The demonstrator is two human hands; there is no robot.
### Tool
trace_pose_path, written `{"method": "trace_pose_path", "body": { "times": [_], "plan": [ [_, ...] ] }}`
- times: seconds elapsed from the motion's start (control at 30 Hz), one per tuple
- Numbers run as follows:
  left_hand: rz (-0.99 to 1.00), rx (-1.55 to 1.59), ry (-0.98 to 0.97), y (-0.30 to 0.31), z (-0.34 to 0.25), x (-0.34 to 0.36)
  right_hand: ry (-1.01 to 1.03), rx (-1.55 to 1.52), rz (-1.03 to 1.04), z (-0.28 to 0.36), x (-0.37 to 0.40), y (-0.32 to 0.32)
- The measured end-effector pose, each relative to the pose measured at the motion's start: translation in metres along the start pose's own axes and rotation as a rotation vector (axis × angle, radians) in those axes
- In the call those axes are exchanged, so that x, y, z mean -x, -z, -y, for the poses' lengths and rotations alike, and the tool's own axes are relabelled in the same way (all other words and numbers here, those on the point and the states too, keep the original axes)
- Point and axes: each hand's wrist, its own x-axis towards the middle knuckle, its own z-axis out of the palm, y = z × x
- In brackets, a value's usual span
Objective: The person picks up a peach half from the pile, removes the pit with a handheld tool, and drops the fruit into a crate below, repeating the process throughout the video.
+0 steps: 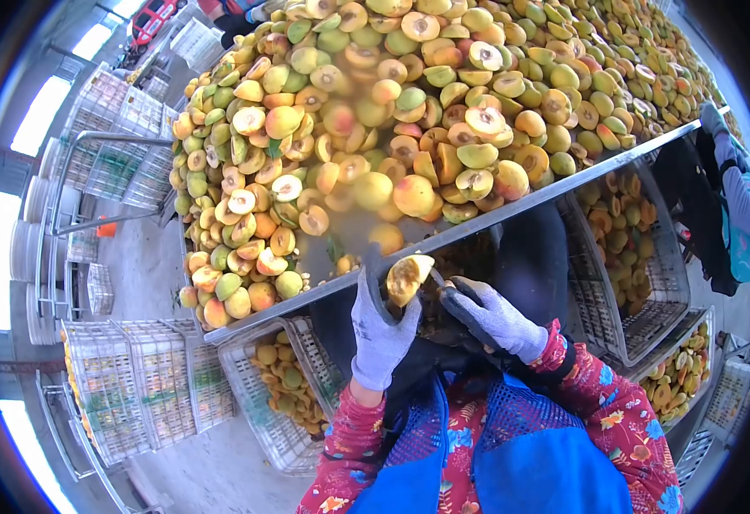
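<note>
My left hand (pixel 382 330), in a light grey glove with dark fingers, is closed around a halved peach (pixel 408 280). The cut, yellow-brown side of the half faces up, just off the table's near edge. My right hand (pixel 497 319), gloved the same way, is curled at the right of the fruit. From its fingers a thin, short tool (pixel 437 277) points at the peach half; most of it is hidden, so its exact kind does not show. A large heap of peaches (pixel 414 195), many of them halved, covers the metal-edged table (pixel 469 224) in front of me.
Below the table stand plastic crates, one holding peaches at the left (pixel 264 403) and one at the right (pixel 624 321). A stacked white crate (pixel 152 385) is further left, beside a metal rail (pixel 60 184). Another person's arm (pixel 726 163) rests near the table's right end.
</note>
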Motion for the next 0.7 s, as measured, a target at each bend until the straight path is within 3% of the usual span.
{"method": "trace_pose_path", "body": {
  "times": [0.13, 0.23, 0.33, 0.37, 0.47, 0.5, 0.6, 0.7],
  "plan": [
    [-0.038, 0.051, 0.076, 0.001, 0.012, 0.012, 0.07, 0.081, -0.037, -0.023, 0.002, 0.004],
    [-0.033, -0.062, -0.022, 0.003, 0.021, 0.017, 0.19, 0.191, -0.053, -0.031, 0.006, 0.002],
    [0.081, 0.042, -0.043, 0.012, 0.032, 0.014, 0.246, 0.342, -0.037, -0.022, 0.013, 0.004],
    [0.114, 0.096, -0.009, 0.011, 0.034, 0.015, 0.25, 0.395, -0.023, -0.018, 0.013, 0.004],
    [0.112, 0.77, 0.571, -0.002, 0.034, 0.023, 0.289, 0.362, -0.017, -0.024, 0.005, -0.002],
    [0.112, 0.798, 0.504, -0.005, 0.038, 0.023, 0.276, 0.388, -0.051, -0.026, 0.002, -0.003],
    [0.141, 0.96, 0.551, -0.006, 0.038, 0.024, 0.261, 0.452, -0.114, -0.026, -0.005, -0.006],
    [0.128, 0.808, 0.587, -0.008, 0.042, 0.028, 0.299, 0.461, -0.052, -0.018, -0.006, -0.01]
  ]
}}
